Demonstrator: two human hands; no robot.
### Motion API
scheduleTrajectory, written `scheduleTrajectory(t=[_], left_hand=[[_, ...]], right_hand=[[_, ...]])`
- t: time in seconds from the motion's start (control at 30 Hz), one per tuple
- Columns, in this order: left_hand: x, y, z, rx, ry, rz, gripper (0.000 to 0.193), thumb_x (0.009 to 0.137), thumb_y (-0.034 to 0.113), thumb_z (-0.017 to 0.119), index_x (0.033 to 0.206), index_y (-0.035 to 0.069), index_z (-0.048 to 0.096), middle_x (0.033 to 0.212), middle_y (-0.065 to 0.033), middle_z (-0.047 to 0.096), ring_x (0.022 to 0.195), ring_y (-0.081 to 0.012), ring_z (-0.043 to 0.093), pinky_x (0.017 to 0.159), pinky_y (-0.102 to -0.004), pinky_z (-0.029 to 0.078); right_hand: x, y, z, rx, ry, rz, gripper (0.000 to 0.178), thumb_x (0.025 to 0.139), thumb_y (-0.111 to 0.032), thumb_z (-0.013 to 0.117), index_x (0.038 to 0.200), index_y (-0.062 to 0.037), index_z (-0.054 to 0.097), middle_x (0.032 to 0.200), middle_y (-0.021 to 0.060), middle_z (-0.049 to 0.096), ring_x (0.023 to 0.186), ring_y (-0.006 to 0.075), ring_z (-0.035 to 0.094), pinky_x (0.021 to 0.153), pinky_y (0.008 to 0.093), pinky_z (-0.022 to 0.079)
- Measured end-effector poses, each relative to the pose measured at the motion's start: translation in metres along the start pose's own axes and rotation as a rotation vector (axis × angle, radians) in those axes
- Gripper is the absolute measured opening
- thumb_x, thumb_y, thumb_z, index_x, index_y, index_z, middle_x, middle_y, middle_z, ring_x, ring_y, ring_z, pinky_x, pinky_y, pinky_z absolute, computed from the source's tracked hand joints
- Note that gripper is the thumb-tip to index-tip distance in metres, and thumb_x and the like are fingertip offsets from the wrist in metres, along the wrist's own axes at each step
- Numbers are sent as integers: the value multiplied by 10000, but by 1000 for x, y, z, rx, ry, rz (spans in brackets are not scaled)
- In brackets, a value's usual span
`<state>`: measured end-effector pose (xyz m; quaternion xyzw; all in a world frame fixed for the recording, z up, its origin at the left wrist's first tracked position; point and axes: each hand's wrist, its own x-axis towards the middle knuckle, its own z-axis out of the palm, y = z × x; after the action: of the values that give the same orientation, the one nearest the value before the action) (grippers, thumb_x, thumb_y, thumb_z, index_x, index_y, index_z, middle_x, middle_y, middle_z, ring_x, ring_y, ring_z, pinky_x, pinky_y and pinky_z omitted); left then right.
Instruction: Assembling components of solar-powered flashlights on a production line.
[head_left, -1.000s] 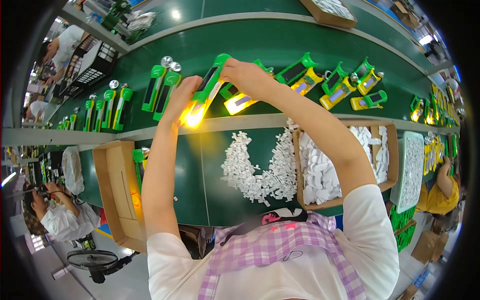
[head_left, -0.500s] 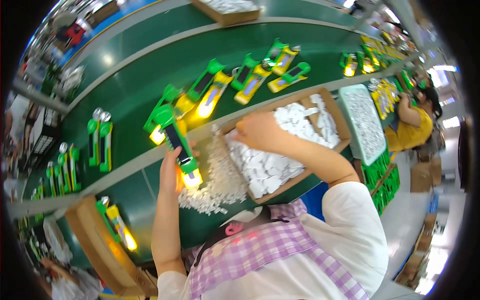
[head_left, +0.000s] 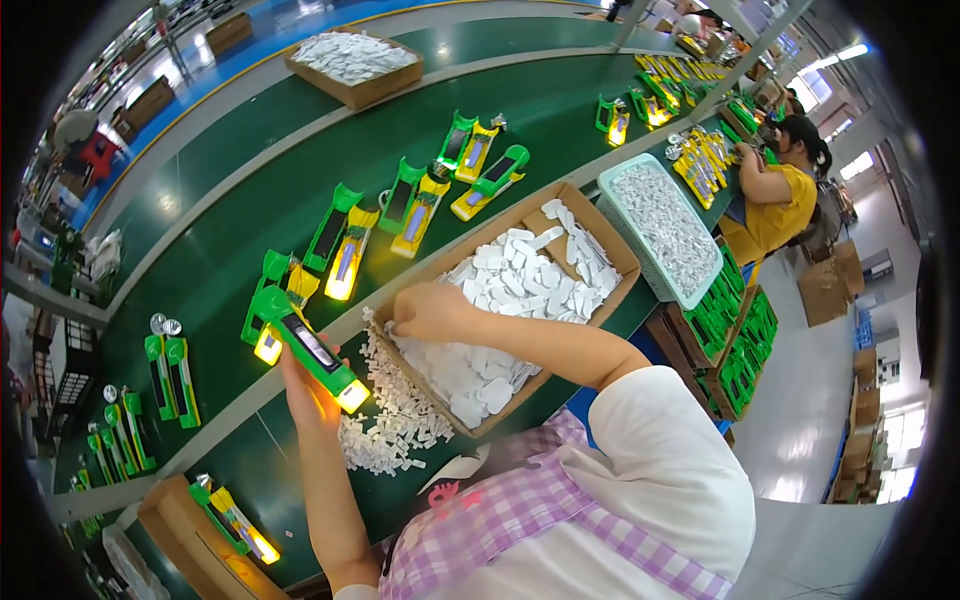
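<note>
My left hand is wrapped around a green work light with a dark strip along its body. The end nearest me glows, and part of the grip lies behind the casing. My right hand is over the left end of a cardboard box full of flat white plastic pieces. Its fingers are curled together close to the box's far left corner; whatever they hold is hidden. Small white parts lie heaped on the green bench between the left forearm and the box.
Several opened green and yellow work lights lie along the conveyor beyond my hands. A pale green basket of small white parts stands right of the box. A co-worker in a yellow top sits farther right. At left is an open carton.
The view has swung, so the bench and box appear farther left and lower. The held work light now slants more. My right hand has shifted slightly closer to the box's left corner.
</note>
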<state>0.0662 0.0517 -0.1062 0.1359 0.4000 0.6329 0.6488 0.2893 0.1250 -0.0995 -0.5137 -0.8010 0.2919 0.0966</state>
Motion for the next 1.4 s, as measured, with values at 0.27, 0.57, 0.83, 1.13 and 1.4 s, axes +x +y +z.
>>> scheduleTrajectory(t=[0.27, 0.57, 0.83, 1.13, 1.4], left_hand=[[33, -23, -15, -64, -120, 53, 306, 910, 208, 591, 1166, 53, 527, 1091, -110, 618, 952, -228, 620, 815, -387, 517], [15, -2, 20, -171, -112, 231, 548, 1001, 505, 234, 1339, 103, 388, 1275, -43, 501, 1181, -190, 476, 1020, -363, 353], [7, -8, 37, -65, -65, 337, 714, 962, 617, 148, 1368, 64, 343, 1322, -43, 456, 1248, -191, 414, 1071, -346, 283], [10, -11, 31, -180, -23, 254, 439, 1023, 389, 338, 1350, 97, 367, 1221, -30, 504, 1162, -151, 464, 999, -323, 360], [19, -11, 25, -217, 2, 170, 344, 1007, 272, 434, 1293, 82, 411, 1170, -33, 523, 1085, -149, 502, 946, -326, 407]], right_hand=[[-13, -26, -61, 719, -176, -39, 148, 849, -106, 680, 963, -26, 631, 799, 8, 656, 703, 60, 604, 633, 198, 476], [14, -103, -35, 498, -51, -227, 227, 840, -85, 679, 1045, -33, 596, 789, 66, 678, 677, 106, 624, 653, 237, 498], [28, -113, -2, 14, 121, -405, 281, 834, -179, 662, 1092, -90, 595, 776, 110, 693, 643, 276, 664, 586, 357, 513], [20, -107, -7, -210, 315, -619, 372, 832, -227, 663, 1176, -117, 576, 947, 116, 613, 861, 269, 617, 687, 364, 492], [15, -81, -24, 129, -55, -286, 398, 972, -255, 473, 1323, -67, 462, 985, 164, 563, 893, 308, 585, 791, 383, 457]])
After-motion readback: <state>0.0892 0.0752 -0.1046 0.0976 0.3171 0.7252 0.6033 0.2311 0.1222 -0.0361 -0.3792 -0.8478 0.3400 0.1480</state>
